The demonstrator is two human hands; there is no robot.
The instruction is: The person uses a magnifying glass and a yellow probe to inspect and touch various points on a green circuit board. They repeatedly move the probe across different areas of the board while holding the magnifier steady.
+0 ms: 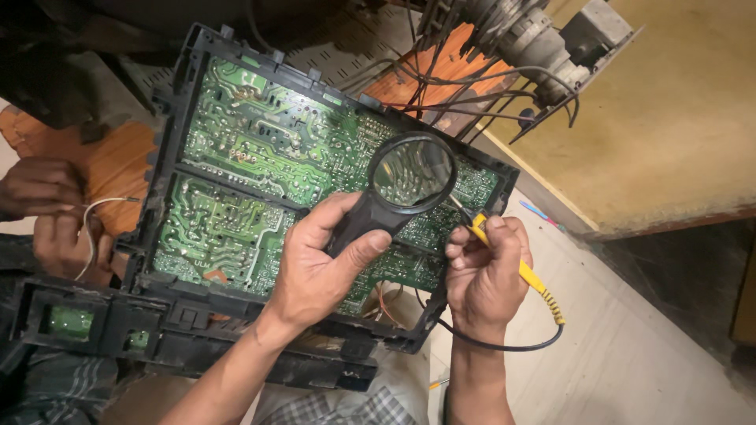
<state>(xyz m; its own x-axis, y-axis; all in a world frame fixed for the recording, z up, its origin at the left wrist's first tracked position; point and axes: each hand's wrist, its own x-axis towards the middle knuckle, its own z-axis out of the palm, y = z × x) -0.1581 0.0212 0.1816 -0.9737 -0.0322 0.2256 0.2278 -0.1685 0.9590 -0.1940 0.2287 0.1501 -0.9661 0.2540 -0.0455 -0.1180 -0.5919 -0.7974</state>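
Note:
A large green circuit board point(244, 165) sits solder side up in a black plastic frame point(169, 118), tilted toward me. My left hand point(315, 267) grips the black handle of a round magnifying glass point(411, 173) held over the board's right part. My right hand point(484, 271) holds a yellow soldering iron point(524, 275) like a pen, its tip pointing at the board just beside the lens. A black cord point(504, 345) loops from the iron below my wrist.
Another person's hands point(47, 212) at the left edge hold a white wire point(94, 206). Dark cables and a grey tube neck assembly point(528, 39) hang above the board. A pale tiled floor point(630, 330) lies to the right, a blue pen point(539, 212) on it.

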